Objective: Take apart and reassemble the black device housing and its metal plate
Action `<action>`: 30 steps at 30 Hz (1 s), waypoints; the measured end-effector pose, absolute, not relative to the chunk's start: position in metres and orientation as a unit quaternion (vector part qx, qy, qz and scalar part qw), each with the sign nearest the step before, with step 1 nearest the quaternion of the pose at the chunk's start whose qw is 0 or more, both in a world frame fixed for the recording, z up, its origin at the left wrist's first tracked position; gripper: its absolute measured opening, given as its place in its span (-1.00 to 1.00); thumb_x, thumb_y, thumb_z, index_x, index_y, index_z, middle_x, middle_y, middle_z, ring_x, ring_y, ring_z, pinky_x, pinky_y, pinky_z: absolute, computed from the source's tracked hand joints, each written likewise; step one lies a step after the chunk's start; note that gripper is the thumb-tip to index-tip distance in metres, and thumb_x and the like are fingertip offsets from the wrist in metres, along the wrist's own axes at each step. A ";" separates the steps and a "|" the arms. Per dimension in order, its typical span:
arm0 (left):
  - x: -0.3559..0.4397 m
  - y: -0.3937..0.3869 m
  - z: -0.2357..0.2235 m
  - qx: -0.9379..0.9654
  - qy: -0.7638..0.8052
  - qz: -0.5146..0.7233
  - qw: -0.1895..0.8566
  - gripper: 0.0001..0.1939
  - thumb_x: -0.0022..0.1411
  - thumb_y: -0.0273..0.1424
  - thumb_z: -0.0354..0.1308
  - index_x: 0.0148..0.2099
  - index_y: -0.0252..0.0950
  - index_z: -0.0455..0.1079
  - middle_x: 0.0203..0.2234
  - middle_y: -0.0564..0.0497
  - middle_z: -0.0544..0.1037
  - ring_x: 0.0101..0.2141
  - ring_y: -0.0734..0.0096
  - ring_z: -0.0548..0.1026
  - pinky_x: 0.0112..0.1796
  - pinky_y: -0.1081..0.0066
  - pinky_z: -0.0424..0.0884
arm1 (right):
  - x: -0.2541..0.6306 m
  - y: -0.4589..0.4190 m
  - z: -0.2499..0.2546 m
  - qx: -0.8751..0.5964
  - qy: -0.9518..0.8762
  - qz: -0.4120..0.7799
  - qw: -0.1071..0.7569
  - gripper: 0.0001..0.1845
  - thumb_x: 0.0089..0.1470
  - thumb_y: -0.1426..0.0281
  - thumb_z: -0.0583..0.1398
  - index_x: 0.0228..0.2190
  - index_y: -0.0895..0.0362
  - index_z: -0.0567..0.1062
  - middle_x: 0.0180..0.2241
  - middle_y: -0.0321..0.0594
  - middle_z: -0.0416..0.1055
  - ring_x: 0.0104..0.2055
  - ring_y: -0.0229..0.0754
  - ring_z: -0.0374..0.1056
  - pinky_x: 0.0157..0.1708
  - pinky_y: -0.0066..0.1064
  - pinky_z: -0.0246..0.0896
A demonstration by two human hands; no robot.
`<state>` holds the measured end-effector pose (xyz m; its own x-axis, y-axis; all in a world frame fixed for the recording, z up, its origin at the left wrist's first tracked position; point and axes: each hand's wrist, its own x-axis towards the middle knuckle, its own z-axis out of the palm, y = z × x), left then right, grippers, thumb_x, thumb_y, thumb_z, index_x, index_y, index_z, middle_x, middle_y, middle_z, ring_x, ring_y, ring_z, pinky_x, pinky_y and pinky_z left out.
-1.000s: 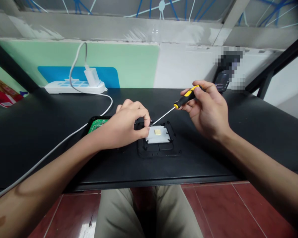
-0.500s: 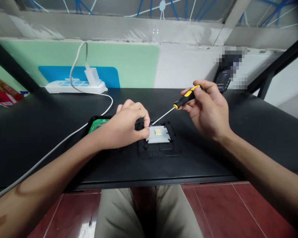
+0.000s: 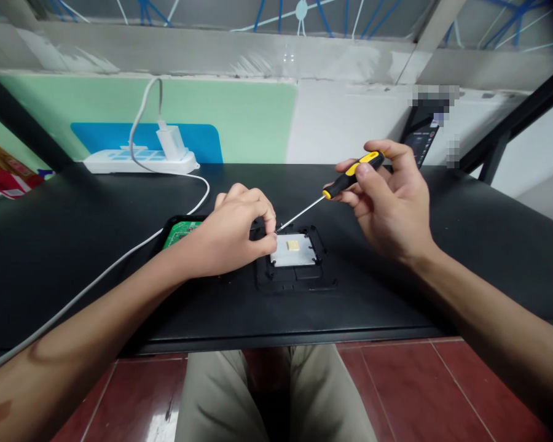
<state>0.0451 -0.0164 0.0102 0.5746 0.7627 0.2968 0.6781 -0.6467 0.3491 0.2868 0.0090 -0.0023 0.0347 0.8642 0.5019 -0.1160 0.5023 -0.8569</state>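
A screwdriver (image 3: 352, 175) with a black and yellow handle is in the fingers of my right hand (image 3: 391, 205). Its thin metal shaft slants down to the left, and the tip meets the upper left corner of a silver metal plate (image 3: 299, 256). A small pale yellow pad (image 3: 293, 245) lies on that plate. Beneath it is a black plastic cover (image 3: 325, 281), flat on the table. My left hand (image 3: 233, 236) is closed in a pinch at the plate's left edge, beside the screwdriver tip; whatever sits between finger and thumb is hidden.
Partly behind my left wrist lies a green circuit board (image 3: 179, 232) in a black housing. A white power strip (image 3: 115, 162) with a charger (image 3: 171, 141) stands by the wall, its cable (image 3: 120, 260) crossing the table. A phone (image 3: 421, 138) leans at the back right; a red packet (image 3: 9, 169) sits far left.
My right hand has shifted slightly to the right and the screwdriver handle has turned a little in its fingers. My left hand has barely moved.
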 end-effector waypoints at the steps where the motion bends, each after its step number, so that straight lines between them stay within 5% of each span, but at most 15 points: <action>1: 0.045 -0.017 0.010 0.882 0.410 0.211 0.099 -0.94 0.18 -0.45 0.15 -0.36 -0.22 0.36 -0.16 0.02 0.53 -0.09 0.16 0.35 -0.02 0.14 0.20 | 0.287 0.009 -0.003 -0.324 -0.582 0.376 0.644 -0.62 0.04 0.20 0.39 -0.15 -0.10 0.40 -0.28 -0.40 0.55 -0.35 -0.28 0.53 -0.34 -0.40 0.58; 9: 0.041 -0.021 0.014 0.886 0.426 0.150 0.106 -0.78 0.25 -0.21 0.13 -0.14 -0.22 0.33 -0.06 -0.06 0.45 -0.04 0.10 0.30 0.01 0.10 0.18 | 0.291 0.017 -0.006 -0.329 -0.565 0.314 0.688 -0.67 0.13 0.33 0.33 -0.06 -0.04 0.45 -0.33 -0.36 0.55 -0.39 -0.35 0.46 -0.46 -0.52 0.48; 16: 0.036 -0.025 0.018 0.907 0.398 0.068 0.119 -0.22 0.07 0.20 0.27 0.15 -0.20 0.29 0.07 -0.08 0.38 0.02 0.03 0.28 0.05 0.13 0.21 | 0.293 0.017 -0.003 -0.319 -0.615 0.198 0.693 -0.53 0.10 0.21 0.35 0.03 0.02 0.48 -0.32 -0.25 0.51 -0.29 -0.24 0.47 -0.54 -0.49 0.38; 21: 0.033 -0.024 0.015 0.920 0.376 0.036 0.108 -0.01 -0.01 0.26 0.31 0.31 -0.17 0.19 0.16 -0.11 0.35 0.15 -0.06 0.24 0.16 0.12 0.12 | 0.291 0.013 -0.003 -0.312 -0.656 0.136 0.674 -0.48 0.07 0.10 0.35 0.05 -0.03 0.48 -0.01 -0.14 0.49 -0.31 -0.29 0.42 -0.60 -0.49 0.34; 30: 0.030 -0.023 0.010 0.924 0.370 0.020 0.099 0.13 -0.04 0.29 0.31 0.40 -0.21 0.09 0.21 -0.15 0.31 0.22 -0.09 0.19 0.22 0.09 0.08 | 0.293 0.016 -0.005 -0.299 -0.685 0.109 0.655 -0.47 0.12 0.05 0.30 0.10 -0.13 0.44 0.09 -0.17 0.45 -0.30 -0.30 0.40 -0.60 -0.51 0.37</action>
<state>0.0304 -0.0227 0.0104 0.7258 0.6870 -0.0352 0.6789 -0.7072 0.1972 0.2933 0.0155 -0.0049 0.0370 0.5528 0.8325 0.2667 0.7974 -0.5414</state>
